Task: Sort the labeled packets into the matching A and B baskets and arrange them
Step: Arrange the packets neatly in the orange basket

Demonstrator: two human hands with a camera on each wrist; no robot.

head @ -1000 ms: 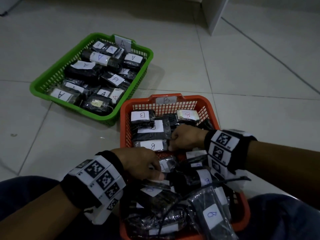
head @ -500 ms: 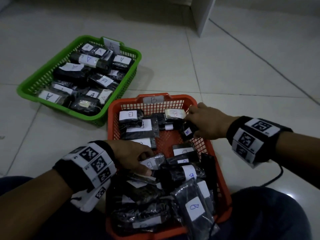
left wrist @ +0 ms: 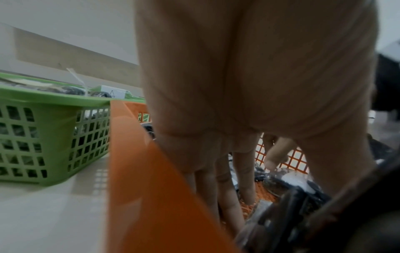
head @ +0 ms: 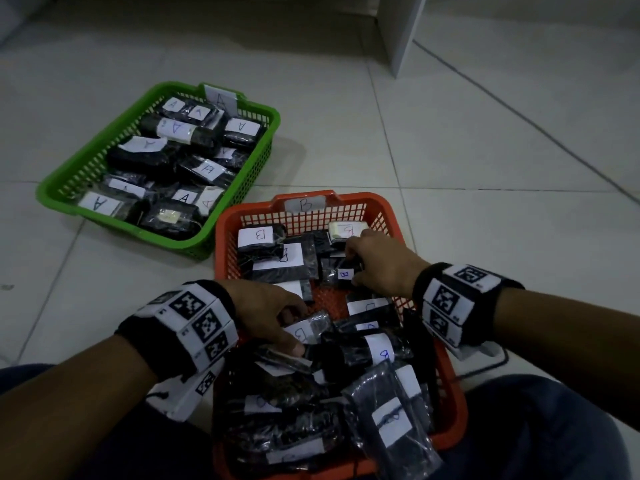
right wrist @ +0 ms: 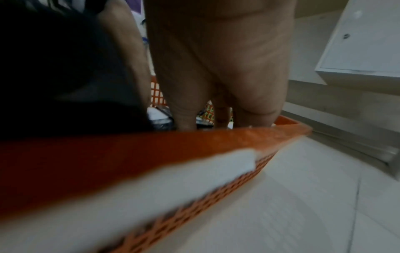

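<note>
The orange basket [head: 391, 216], tagged B, lies in front of me with several dark B-labelled packets piled loosely inside. At its near left, my left hand [head: 292, 329] pinches a clear-wrapped B packet [head: 306, 330] between thumb and fingers. My right hand [head: 353, 268] reaches into the far right part and curls round a small dark B packet [head: 343, 274], beside a neat row of B packets [head: 259, 237]. The green basket [head: 52, 195], tagged A, sits at the far left, full of A-labelled packets. In the left wrist view the fingers [left wrist: 242, 179] point down onto the orange basket floor.
Pale tiled floor [head: 485, 168] surrounds both baskets. A white cabinet corner [head: 401, 32] stands at the far right. My knees in blue trousers [head: 540, 427] flank the orange basket's near end. A thin cable [head: 491, 367] runs by its right side.
My right hand has moved from the orange basket's right rim leftward into the basket, carrying the small B packet. The left hand has stayed on its packet.
</note>
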